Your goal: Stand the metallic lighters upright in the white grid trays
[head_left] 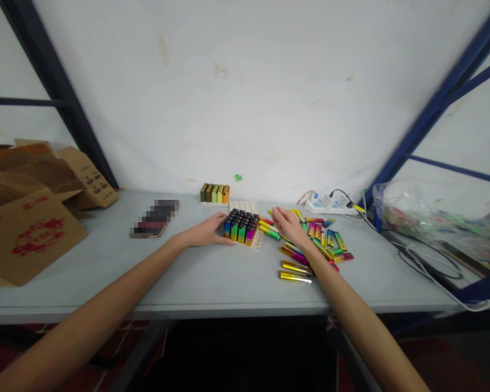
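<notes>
A white tray (258, 242) holding several upright rainbow-coloured lighters (242, 225) with black tops stands mid-table. My left hand (207, 231) rests on the table against the tray's left side, fingers touching the lighters. My right hand (286, 225) lies palm down on a loose pile of shiny coloured lighters (324, 240) to the right of the tray; whether it grips one is hidden. Two gold lighters (295, 272) lie nearest the front edge.
A small row of green, brown and orange lighters (214, 193) and an empty white tray (245, 206) stand behind. A white power strip (329, 204) with cables, a plastic bag (424, 220) at right, cardboard boxes (28, 218) at left, and a blurred dark object (154, 219).
</notes>
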Action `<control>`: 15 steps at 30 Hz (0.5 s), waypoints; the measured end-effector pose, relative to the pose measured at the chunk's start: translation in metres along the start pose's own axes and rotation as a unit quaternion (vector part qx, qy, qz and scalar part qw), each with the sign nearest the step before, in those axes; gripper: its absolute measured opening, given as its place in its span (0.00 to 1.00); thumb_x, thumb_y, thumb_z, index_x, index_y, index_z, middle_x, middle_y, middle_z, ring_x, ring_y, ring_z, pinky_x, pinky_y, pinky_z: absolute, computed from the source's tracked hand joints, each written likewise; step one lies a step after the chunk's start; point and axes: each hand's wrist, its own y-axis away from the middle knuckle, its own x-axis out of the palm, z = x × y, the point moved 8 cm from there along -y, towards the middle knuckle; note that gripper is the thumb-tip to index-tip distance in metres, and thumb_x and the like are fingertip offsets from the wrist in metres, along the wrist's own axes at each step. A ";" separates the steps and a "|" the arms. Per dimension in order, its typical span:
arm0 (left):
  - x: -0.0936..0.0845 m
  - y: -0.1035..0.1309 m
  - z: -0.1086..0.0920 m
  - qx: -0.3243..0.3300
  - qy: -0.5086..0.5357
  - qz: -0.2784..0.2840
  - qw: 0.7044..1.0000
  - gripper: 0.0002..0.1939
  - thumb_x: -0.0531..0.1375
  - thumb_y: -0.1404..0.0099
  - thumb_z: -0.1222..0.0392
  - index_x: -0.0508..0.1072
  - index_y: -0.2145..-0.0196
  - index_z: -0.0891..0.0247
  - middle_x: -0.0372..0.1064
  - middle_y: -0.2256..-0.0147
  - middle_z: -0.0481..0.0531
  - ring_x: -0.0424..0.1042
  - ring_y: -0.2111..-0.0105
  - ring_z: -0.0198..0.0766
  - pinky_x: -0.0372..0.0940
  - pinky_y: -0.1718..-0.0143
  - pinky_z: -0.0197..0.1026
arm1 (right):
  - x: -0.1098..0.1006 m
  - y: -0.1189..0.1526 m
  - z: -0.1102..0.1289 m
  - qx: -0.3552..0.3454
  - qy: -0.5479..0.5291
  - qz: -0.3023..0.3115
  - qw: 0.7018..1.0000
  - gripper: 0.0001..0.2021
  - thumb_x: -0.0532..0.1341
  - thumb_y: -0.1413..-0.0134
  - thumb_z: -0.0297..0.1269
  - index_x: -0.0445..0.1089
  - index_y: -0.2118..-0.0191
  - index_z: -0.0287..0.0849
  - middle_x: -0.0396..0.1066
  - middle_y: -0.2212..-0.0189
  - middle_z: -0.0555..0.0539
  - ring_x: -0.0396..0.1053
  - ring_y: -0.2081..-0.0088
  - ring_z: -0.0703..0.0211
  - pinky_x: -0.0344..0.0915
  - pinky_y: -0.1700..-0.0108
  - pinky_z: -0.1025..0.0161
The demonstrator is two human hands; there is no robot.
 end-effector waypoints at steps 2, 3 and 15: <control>0.000 0.000 0.000 -0.003 0.001 0.003 1.000 0.46 0.71 0.45 0.30 0.71 0.39 0.63 0.67 0.40 0.63 0.67 0.39 0.61 0.60 0.32 0.58 | -0.008 0.001 0.004 -0.020 0.080 -0.052 0.995 0.32 0.56 0.42 0.71 0.53 0.78 0.46 0.48 0.81 0.56 0.48 0.77 0.65 0.47 0.73 0.63; 0.000 0.000 -0.001 -0.003 0.002 0.003 1.000 0.46 0.71 0.45 0.30 0.70 0.39 0.63 0.67 0.40 0.63 0.67 0.39 0.61 0.60 0.32 0.58 | -0.011 0.002 0.004 -0.021 0.106 -0.073 0.991 0.32 0.57 0.41 0.70 0.52 0.79 0.46 0.48 0.81 0.55 0.48 0.76 0.65 0.47 0.73 0.62; 0.001 0.000 0.001 0.001 0.006 -0.001 1.000 0.46 0.71 0.45 0.32 0.70 0.38 0.62 0.67 0.40 0.62 0.68 0.39 0.60 0.60 0.32 0.57 | -0.006 0.006 0.008 -0.019 0.164 -0.082 0.983 0.26 0.52 0.40 0.59 0.52 0.81 0.47 0.48 0.82 0.55 0.48 0.77 0.65 0.45 0.72 0.61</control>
